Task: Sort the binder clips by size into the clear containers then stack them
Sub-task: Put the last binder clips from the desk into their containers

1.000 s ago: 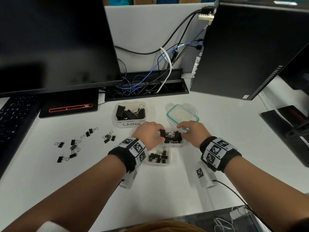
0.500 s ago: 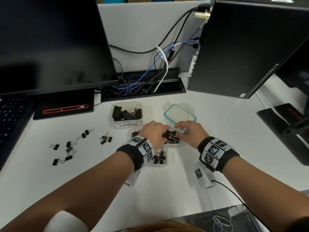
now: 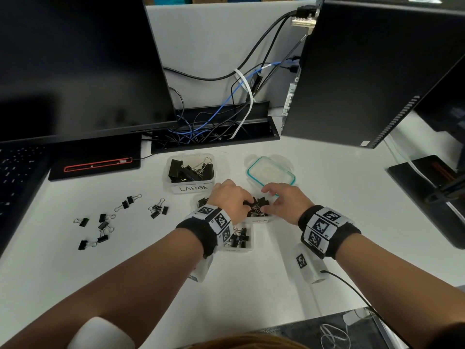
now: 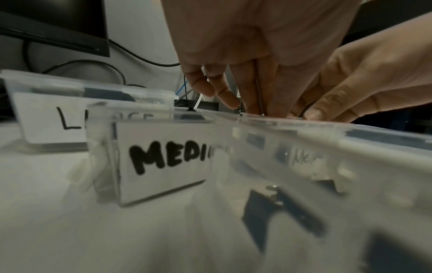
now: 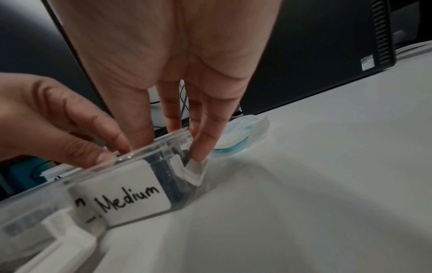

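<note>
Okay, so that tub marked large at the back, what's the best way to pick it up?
Take the LARGE tub by its two short side walls, just under the rim, coming straight down from above. It sits upright and open, full of clips, so a level grip keeps them in. The left side is free; the lid lies to its right, with a gap between.

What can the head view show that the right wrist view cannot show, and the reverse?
Only the head view shows the container labelled LARGE, the loose clips on the desk at the left, and a third container near the left wrist. Only the right wrist view shows the full word on the Medium label. Both show the left hand, the right hand and the teal-rimmed lid.
</note>
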